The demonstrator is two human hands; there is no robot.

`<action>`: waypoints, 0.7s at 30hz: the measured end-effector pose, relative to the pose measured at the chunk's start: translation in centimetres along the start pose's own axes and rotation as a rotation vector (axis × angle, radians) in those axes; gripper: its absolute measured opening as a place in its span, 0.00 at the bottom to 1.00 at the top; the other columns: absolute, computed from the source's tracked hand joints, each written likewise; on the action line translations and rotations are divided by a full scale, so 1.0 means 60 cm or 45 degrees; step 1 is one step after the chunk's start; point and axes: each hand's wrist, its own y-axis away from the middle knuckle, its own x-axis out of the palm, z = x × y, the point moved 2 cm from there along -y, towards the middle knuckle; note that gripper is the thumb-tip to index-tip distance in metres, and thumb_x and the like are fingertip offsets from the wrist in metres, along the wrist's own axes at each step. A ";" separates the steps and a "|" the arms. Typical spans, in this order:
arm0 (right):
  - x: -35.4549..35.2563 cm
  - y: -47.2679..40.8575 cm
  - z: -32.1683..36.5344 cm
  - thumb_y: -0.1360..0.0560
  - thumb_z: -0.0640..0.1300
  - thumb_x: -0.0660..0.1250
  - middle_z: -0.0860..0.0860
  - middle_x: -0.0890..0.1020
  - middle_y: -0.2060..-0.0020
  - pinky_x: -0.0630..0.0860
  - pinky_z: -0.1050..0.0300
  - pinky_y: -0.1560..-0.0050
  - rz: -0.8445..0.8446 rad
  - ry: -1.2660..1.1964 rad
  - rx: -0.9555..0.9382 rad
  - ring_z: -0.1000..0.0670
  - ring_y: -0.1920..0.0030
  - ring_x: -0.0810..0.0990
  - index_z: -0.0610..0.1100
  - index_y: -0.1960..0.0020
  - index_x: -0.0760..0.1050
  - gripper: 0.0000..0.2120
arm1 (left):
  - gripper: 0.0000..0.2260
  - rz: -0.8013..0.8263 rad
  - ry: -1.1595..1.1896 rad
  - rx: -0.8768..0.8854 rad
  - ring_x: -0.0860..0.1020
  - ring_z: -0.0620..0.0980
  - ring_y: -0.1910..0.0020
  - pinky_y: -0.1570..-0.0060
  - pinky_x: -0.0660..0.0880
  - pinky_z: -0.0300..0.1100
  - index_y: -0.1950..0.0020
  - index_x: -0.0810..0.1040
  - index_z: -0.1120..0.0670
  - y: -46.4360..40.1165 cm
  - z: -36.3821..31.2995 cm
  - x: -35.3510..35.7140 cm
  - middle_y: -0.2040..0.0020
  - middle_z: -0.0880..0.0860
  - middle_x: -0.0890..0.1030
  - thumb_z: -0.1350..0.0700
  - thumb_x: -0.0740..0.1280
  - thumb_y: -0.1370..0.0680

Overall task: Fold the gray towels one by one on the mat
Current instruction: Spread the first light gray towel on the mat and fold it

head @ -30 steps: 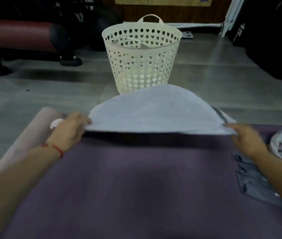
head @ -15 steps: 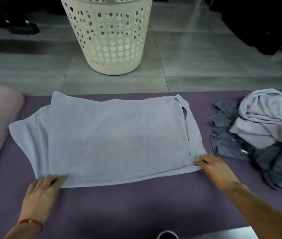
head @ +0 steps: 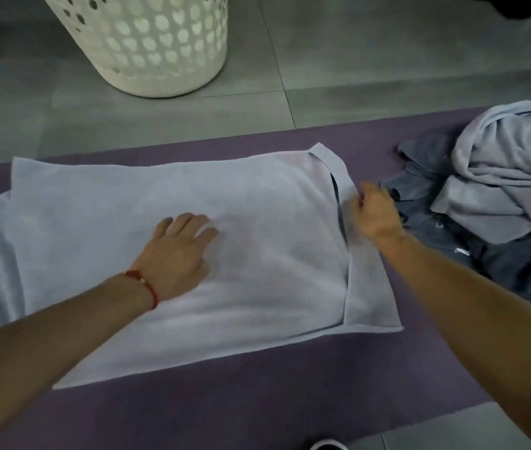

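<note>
A person's left hand (head: 178, 254), a red cord bracelet (head: 143, 284) at the wrist, lies flat with fingers straight and slightly spread on the middle of a light gray towel (head: 257, 254). The right hand (head: 373, 212) has its fingers curled at the towel's right edge, where the lower layer juts out past the upper; it appears to pinch that edge, though blur hides the exact grip. The towel lies doubled over on a purple mat (head: 257, 401), its layers uneven at both ends. Just beside the right hand, on the mat's right end, a heap of unfolded towels (head: 501, 196) mixes dark and light gray cloth. Beyond the mat, a white perforated laundry basket (head: 157, 43) stands on the gray tiled floor (head: 371, 53).
</note>
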 end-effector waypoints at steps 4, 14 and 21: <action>0.029 -0.008 0.043 0.23 0.44 0.64 0.38 0.81 0.50 0.75 0.48 0.49 0.003 -0.109 -0.031 0.38 0.47 0.79 0.41 0.48 0.82 0.10 | 0.28 0.163 0.324 -0.126 0.61 0.58 0.23 0.26 0.61 0.53 0.22 0.64 0.57 -0.227 -0.067 -0.013 0.22 0.58 0.64 0.49 0.61 0.20; 0.029 -0.091 0.016 0.18 0.45 0.62 0.48 0.85 0.47 0.77 0.52 0.45 -0.021 -0.484 -0.030 0.44 0.46 0.82 0.47 0.41 0.79 0.10 | 0.18 0.089 0.512 -0.246 0.78 0.57 0.45 0.48 0.71 0.44 0.42 0.81 0.59 -0.492 -0.139 -0.011 0.45 0.59 0.81 0.45 0.67 0.21; 0.004 -0.126 0.034 0.23 0.56 0.67 0.54 0.84 0.57 0.76 0.54 0.52 0.404 -1.126 0.220 0.53 0.55 0.81 0.46 0.53 0.82 0.13 | 0.09 0.157 1.310 -0.110 0.75 0.45 0.61 0.60 0.72 0.38 0.55 0.83 0.55 -0.489 -0.121 -0.092 0.59 0.52 0.79 0.62 0.71 0.34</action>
